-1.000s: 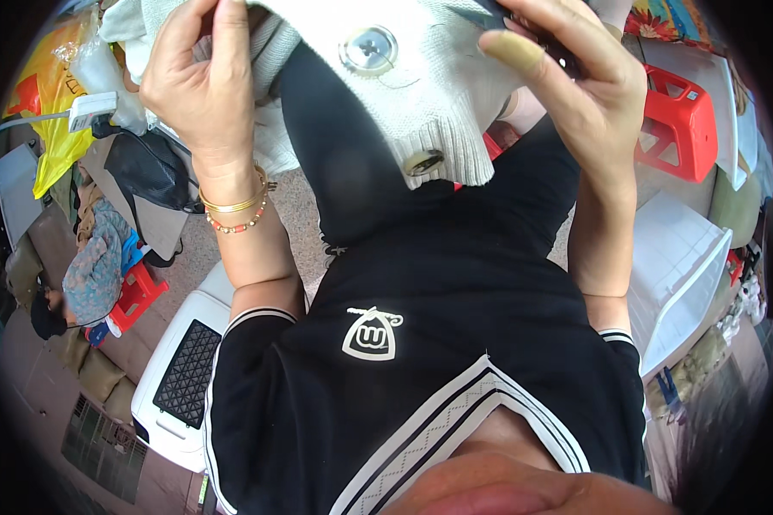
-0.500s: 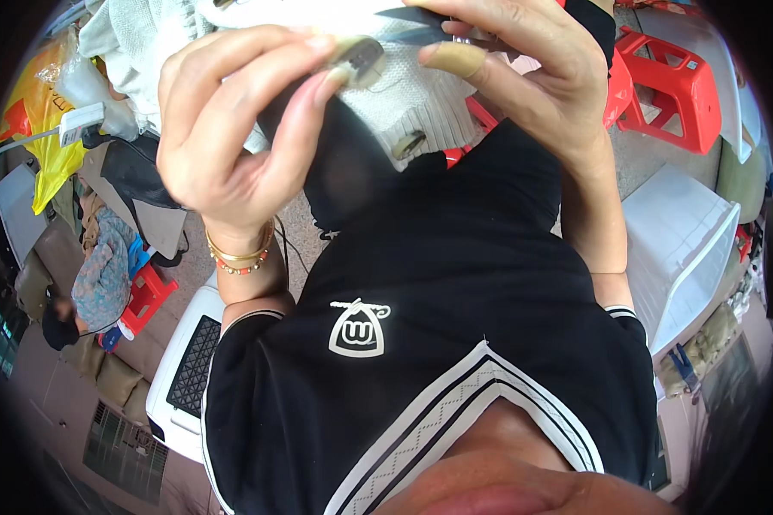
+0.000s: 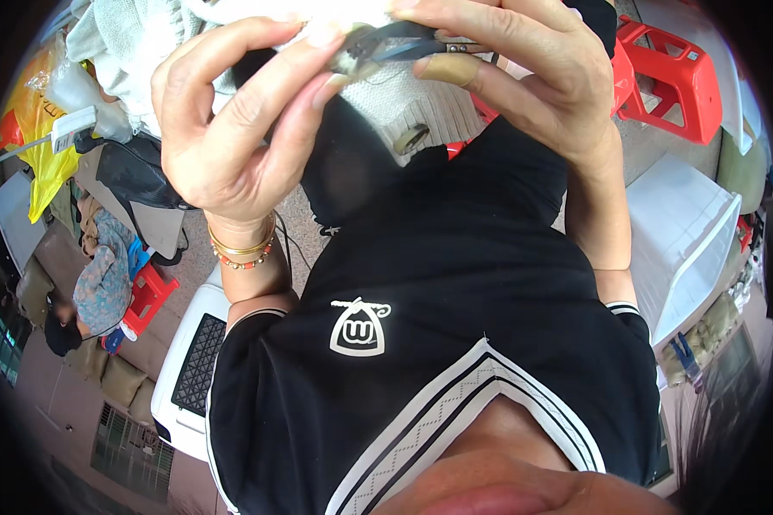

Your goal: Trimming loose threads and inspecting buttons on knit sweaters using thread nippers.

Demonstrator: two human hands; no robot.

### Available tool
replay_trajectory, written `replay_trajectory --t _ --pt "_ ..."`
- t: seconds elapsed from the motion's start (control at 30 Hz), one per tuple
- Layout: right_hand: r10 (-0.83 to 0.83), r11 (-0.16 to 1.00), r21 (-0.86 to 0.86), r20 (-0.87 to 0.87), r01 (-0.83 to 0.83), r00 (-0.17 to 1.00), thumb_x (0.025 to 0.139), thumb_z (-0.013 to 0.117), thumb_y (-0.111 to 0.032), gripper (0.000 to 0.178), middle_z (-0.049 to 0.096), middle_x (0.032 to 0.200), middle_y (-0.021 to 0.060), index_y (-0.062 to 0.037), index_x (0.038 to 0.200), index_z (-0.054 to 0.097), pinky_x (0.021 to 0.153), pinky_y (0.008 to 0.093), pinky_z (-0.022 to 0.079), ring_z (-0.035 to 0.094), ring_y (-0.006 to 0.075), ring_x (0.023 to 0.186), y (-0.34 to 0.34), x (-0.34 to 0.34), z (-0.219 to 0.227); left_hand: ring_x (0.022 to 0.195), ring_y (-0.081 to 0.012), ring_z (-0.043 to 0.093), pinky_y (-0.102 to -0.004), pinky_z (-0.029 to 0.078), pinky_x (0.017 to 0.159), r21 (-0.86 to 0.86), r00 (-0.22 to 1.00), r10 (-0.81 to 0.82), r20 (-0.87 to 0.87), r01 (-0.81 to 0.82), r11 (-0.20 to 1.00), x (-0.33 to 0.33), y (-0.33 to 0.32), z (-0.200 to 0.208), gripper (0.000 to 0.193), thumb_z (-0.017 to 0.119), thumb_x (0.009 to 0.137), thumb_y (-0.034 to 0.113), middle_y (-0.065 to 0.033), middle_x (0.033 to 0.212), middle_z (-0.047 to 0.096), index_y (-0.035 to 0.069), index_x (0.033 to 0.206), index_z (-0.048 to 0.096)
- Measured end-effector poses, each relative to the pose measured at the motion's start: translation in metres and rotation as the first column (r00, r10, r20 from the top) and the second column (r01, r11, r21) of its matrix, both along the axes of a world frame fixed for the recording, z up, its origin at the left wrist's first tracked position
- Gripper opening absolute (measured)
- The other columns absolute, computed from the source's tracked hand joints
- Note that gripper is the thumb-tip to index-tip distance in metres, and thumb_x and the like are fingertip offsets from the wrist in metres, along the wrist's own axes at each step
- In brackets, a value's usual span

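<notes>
While left hand (image 3: 232,120) pinches button (image 3: 352,58), right hand (image 3: 537,81) grips dark snips (image 3: 421,49).

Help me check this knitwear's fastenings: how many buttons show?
2: the upper button is pinched in the left hand; the lower button is at the ribbed edge of the pale garment. More may be hidden.

Red stool (image 3: 703,81) right, speckled floor (image 3: 196,245), barred window (image 3: 5,348) left.

White knit sweater (image 3: 425,99), held up, ribbed hem hanging. Dark round button (image 3: 411,138) near hem's lower-left corner. Second button (image 3: 349,58) higher, pinched, blurry. Dark snips (image 3: 406,50) roughly level, tips left, at second button; contact unclear.
</notes>
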State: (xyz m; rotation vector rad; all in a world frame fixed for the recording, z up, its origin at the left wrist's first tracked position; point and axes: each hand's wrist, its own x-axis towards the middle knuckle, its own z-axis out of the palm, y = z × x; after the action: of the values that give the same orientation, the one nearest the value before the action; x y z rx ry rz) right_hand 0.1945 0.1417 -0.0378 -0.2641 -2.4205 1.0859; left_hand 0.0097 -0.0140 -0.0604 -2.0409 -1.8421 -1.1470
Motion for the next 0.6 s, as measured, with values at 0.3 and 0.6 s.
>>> replay_trajectory --t 0.3,0.6 --pt "0.025 0.999 -0.019 -0.064 -0.026 0.998 0.073 0.078 -0.009 0.039 0.057 0.074 0.0049 -0.0064 0.112 0.07 0.052 0.0266 0.041 0.053 0.0156 0.062 -0.001 -0.006 -0.003 0.088 -0.0173 0.059 -0.0284 0.045 0.08 0.152 0.988 0.009 0.155 -0.033 0.988 -0.001 0.005 -0.014 0.031 0.081 0.065 0.012 -0.0034 0.097 0.067 0.011 0.095 0.076" --pt "-0.058 0.982 -0.187 -0.167 0.026 0.984 0.073 0.078 -0.004 0.036 0.057 0.072 0.0042 0.0006 0.108 0.07 0.053 0.0235 0.037 0.051 0.012 0.061 0.0 0.001 -0.009 0.095 -0.0216 0.061 -0.0295 0.048 0.083 -0.032 0.998 0.055 0.035 -0.054 0.998 0.006 -0.004 0.008 0.027 0.077 0.072 0.007 -0.0138 0.099 0.067 0.0 0.098 0.073"
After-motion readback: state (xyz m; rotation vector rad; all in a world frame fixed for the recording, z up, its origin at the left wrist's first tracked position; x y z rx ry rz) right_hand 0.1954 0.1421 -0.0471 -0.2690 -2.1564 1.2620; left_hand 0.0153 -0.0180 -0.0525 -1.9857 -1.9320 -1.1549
